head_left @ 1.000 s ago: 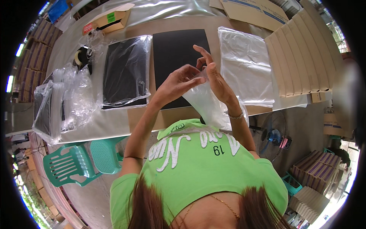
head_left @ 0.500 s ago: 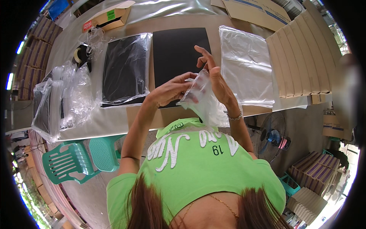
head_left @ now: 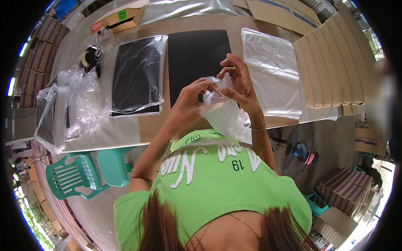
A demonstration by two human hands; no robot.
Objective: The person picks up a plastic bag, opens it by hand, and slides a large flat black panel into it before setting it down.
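A clear plastic bag (head_left: 224, 113) hangs crumpled between my hands and drapes down against my shirt. My left hand (head_left: 190, 102) pinches its upper edge with bent fingers. My right hand (head_left: 244, 85) curls around the other side of the bag's top, thumb and fingers closing on the film. Beneath and beyond them a black sheet (head_left: 188, 54) lies on brown cardboard. Left of it is another black sheet in a clear plastic sleeve (head_left: 138, 75). To the right lies a stack of flat clear plastic bags (head_left: 270, 71).
Folded brown cartons (head_left: 331, 67) stand in a row at the right. At left are crumpled plastic bags (head_left: 86, 100), a tape roll (head_left: 87, 59) and an open carton (head_left: 125, 21). Green chairs (head_left: 75, 175) and a fan (head_left: 298, 148) stand below the table.
My right hand has come down and its spread fingers have curled in around the bag. My left hand has shifted slightly, and the bag's top is drawn together between both hands.
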